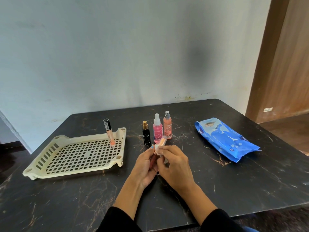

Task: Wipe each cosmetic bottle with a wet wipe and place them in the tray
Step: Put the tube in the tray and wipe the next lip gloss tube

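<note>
A small tube point(160, 144) is held in the left hand point(147, 166) and rubbed with a wipe point(157, 149) pinched in the right hand point(173, 166). Placement in the tray point(50, 171), at nine o'clock, is judged next. Writing on the wipes pack point(225, 139) cannot be read.

A plain room in a home, by the look of it: a dark marble-patterned table point(217, 190) pushed with its far edge against a scuffed, pale blue painted wall point(117, 56), and a brown wooden door point(284, 64) with wood flooring beyond the table's far right corner. Personal toiletries stand near the far edge, and a cream plastic tray point(41, 171) fills the left side
</note>
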